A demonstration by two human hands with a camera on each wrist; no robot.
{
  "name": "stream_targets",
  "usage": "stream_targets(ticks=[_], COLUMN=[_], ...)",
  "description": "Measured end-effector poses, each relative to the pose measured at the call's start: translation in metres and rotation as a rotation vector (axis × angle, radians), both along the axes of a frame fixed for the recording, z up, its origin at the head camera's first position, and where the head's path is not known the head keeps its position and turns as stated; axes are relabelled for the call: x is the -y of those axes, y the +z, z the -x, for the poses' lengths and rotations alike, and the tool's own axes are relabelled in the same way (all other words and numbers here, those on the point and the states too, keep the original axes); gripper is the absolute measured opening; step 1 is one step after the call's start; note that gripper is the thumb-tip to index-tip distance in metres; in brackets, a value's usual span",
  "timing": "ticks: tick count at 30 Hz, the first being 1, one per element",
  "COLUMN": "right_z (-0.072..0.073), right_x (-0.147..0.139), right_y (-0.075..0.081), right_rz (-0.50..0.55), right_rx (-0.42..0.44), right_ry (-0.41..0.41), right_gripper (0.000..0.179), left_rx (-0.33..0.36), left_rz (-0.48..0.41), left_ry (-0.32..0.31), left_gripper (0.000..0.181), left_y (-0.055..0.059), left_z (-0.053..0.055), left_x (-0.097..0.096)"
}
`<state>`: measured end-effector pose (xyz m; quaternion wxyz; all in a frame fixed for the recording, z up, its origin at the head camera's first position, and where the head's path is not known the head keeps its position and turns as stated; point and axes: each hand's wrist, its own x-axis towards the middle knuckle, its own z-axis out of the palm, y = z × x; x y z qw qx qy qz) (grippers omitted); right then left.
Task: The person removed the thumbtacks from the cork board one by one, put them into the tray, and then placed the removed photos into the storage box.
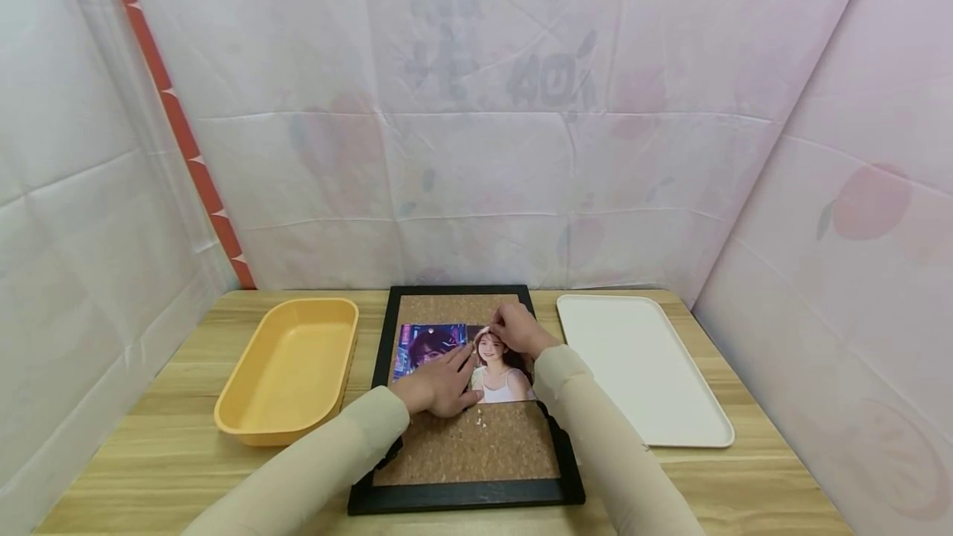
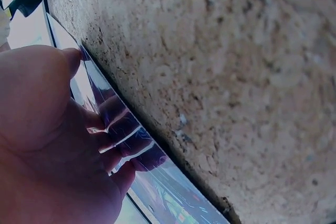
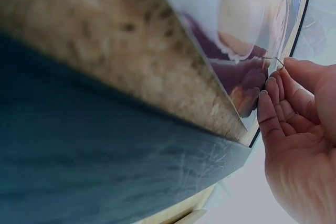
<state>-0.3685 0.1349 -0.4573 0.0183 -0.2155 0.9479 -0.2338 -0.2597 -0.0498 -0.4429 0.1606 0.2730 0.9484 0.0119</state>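
A cork board [image 1: 465,449] in a black frame lies on the table. On it, side by side, are a purple-blue picture card [image 1: 412,351] and a photo print [image 1: 500,383] of a person in a white top. My left hand [image 1: 444,383] presses flat across where the two meet, fingers straight. At the photo's upper edge, my right hand [image 1: 517,327] pinches a thin pin [image 3: 280,61] between thumb and forefinger; its head is hidden by the fingers. A small pale pin [image 1: 430,330] shows at the purple card's top edge.
To the left stands a yellow plastic tub [image 1: 290,370]. A white tray [image 1: 644,370] lies to the right of the board. Several tiny pale bits [image 1: 480,418] rest on the cork below the photo. Printed cloth walls [image 1: 476,147] enclose the wooden table [image 1: 164,428].
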Motion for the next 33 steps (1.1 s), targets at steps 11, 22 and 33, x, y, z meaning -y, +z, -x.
stream_targets(ticks=[11, 22, 33], right_z=[-0.003, -0.004, -0.007], right_x=[-0.004, -0.011, -0.016], right_y=[0.003, 0.002, 0.007], right_rz=[0.028, 0.094, 0.201], right_rx=[-0.001, 0.043, 0.088], right_ry=[0.004, -0.002, 0.051], right_gripper=[0.02, 0.017, 0.019], left_rx=[0.006, -0.007, 0.003], left_rz=[-0.003, 0.014, -0.001], left_ry=[-0.002, -0.012, 0.0], left_gripper=[0.071, 0.071, 0.071], left_y=[0.001, 0.0, 0.0], left_z=[0.001, 0.0, -0.001], left_x=[0.0, -0.001, 0.001])
